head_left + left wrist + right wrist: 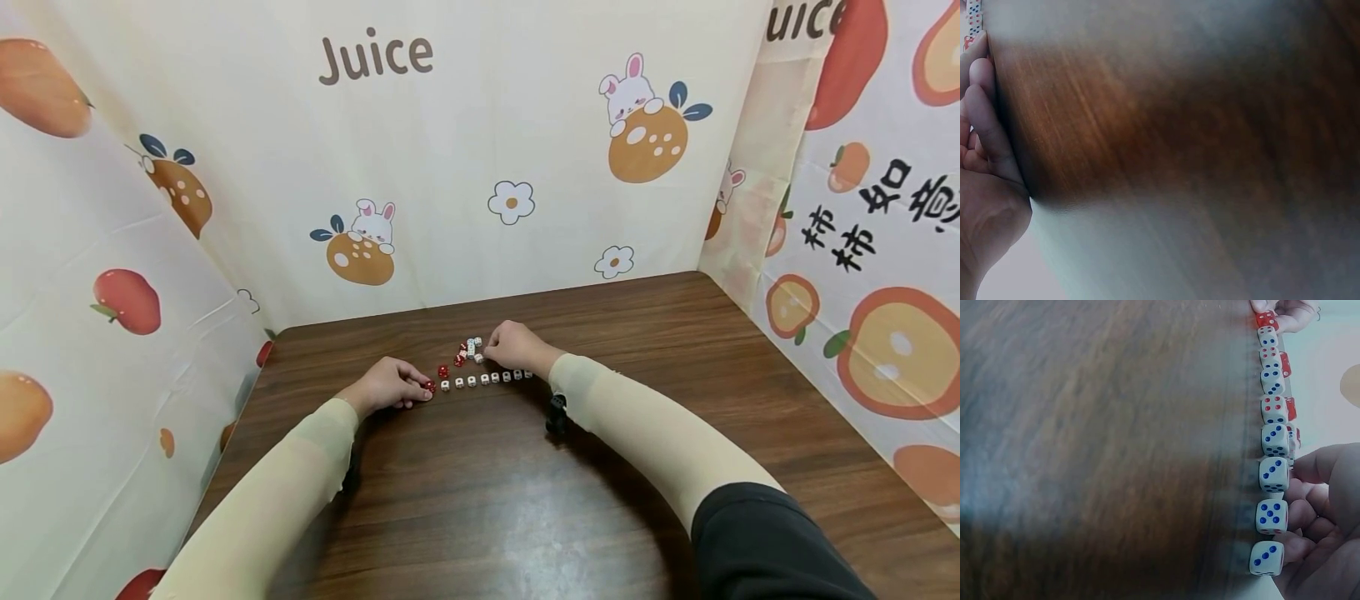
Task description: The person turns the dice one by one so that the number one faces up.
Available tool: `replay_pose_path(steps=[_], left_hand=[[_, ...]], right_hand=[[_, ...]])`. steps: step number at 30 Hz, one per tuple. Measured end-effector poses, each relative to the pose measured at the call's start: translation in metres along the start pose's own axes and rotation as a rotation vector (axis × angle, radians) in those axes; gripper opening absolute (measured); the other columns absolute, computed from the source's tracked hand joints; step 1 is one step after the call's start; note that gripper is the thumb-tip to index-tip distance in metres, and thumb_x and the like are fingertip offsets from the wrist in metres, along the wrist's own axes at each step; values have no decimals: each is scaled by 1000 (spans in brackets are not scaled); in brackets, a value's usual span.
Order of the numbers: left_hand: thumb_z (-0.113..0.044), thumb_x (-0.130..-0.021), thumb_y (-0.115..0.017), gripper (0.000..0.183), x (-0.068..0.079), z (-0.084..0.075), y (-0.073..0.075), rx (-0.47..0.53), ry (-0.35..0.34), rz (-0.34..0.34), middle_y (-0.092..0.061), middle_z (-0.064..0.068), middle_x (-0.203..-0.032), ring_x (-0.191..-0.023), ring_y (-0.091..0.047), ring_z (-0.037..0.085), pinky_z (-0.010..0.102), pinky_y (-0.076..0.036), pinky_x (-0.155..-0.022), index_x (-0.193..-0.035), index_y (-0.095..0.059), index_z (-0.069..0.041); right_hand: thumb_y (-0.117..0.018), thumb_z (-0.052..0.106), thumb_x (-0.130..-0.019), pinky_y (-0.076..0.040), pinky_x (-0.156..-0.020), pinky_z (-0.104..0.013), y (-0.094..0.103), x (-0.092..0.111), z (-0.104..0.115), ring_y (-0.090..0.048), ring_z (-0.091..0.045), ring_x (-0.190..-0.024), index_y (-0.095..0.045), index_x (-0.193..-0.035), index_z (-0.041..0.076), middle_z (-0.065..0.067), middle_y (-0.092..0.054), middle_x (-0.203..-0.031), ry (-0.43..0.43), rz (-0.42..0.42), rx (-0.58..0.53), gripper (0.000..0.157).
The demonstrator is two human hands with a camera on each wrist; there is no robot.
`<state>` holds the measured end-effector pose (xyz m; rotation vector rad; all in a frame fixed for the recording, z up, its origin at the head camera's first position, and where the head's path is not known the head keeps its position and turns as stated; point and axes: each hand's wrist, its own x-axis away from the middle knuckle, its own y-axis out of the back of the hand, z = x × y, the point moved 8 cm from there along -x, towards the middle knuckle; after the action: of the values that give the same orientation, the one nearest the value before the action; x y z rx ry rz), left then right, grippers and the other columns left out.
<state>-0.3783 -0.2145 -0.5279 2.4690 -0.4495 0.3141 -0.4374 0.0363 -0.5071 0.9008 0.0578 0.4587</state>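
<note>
In the head view a row of white dice (472, 382) runs left to right across the table. At its left end my left hand (388, 384) pinches a red die (429, 386) between thumb and fingertips. My right hand (517, 345) is behind the row, fingers curled, with its fingertips right at a white die (479, 359) of the loose cluster. In the right wrist view, the row hides the tips of the right hand's fingers (1300, 514); I cannot tell whether they grip a die. The left wrist view catches the left hand (988, 134) at its edge.
Behind the row, a loose red die (443, 371) lies left of a small cluster of red dice (459, 360) and white dice (471, 350). The brown wooden table (465, 500) meets a printed cloth backdrop (450, 167) at the back and sides.
</note>
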Motion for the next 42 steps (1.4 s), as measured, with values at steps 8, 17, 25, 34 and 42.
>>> replay_pose_path(steps=[8, 17, 25, 34, 42], left_hand=[[-19, -96, -94, 25, 1, 0, 1, 2, 6, 3, -82, -4, -90, -67, -65, 8, 25, -56, -62, -116, -87, -6], [-18, -96, -94, 24, 2, -1, 0, 10, 9, 10, -83, -4, -92, -68, -64, 8, 25, -55, -62, -115, -87, -5], [-17, -96, -93, 24, 3, -3, 0, 9, 12, 12, -83, -4, -91, -67, -64, 8, 25, -55, -62, -115, -87, -5], [-17, -95, -94, 25, 3, -3, -1, 6, 9, 9, -82, -5, -89, -67, -64, 8, 25, -55, -62, -115, -87, -5], [-18, -95, -95, 25, -1, 0, 0, -3, 7, 10, -82, -4, -89, -67, -65, 9, 26, -56, -61, -115, -87, -6]], right_hand=[[-72, 27, -112, -46, -68, -28, 1, 2, 5, -50, -10, -64, -78, -76, 16, 6, -69, -75, 46, -44, 4, 38], [-68, 28, -114, -42, -65, -29, -6, 0, 8, -38, -10, -55, -58, -63, 18, 8, -45, -57, 49, -11, 17, 53], [-64, 17, -110, -43, -67, -29, -3, 0, 4, -36, -10, -52, -45, -57, 22, 8, -40, -53, 22, -17, 24, 57], [-67, 19, -108, -54, -80, -31, -2, 1, 2, -59, -11, -72, -82, -86, 16, 3, -76, -85, 76, -34, -25, 27], [-84, 31, -104, -59, -80, -33, -6, 2, 5, -70, -15, -84, -88, -110, 15, 0, -82, -100, 89, 14, -8, 17]])
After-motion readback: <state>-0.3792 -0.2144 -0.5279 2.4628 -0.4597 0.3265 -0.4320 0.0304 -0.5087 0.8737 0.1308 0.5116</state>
